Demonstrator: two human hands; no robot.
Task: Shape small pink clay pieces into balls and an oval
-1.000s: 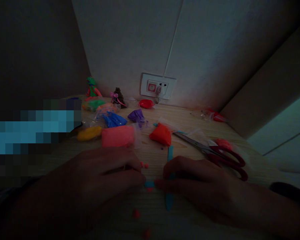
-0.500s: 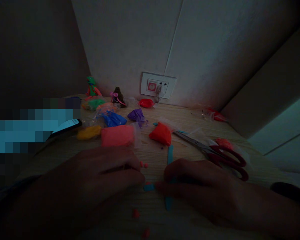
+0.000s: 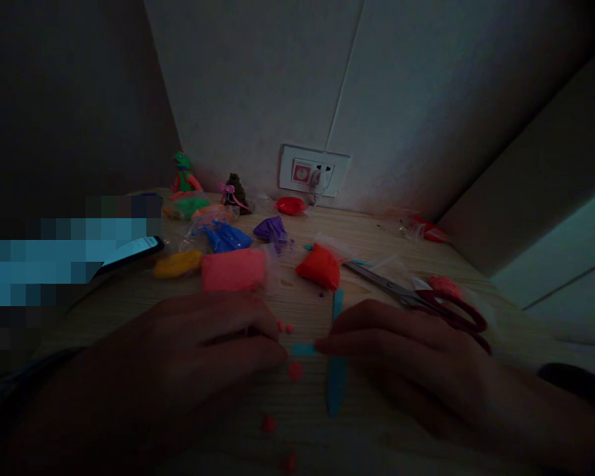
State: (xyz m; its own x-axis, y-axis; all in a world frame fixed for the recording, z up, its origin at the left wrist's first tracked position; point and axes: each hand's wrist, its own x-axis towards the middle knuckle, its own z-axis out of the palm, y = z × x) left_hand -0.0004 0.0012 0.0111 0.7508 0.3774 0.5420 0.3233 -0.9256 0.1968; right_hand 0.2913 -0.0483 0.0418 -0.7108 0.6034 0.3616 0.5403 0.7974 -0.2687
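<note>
Your right hand (image 3: 411, 357) pinches the small blue tool (image 3: 303, 349), just beyond the pink piece (image 3: 295, 370); your left hand's (image 3: 193, 350) grip, I cannot tell.

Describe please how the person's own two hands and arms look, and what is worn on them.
The left hand and right hand wear no gloves. A dark sleeve with some paler parts shows by the left forearm. By the right forearm is a rounded black edge, maybe a cuff; it is too dark to tell.
</note>
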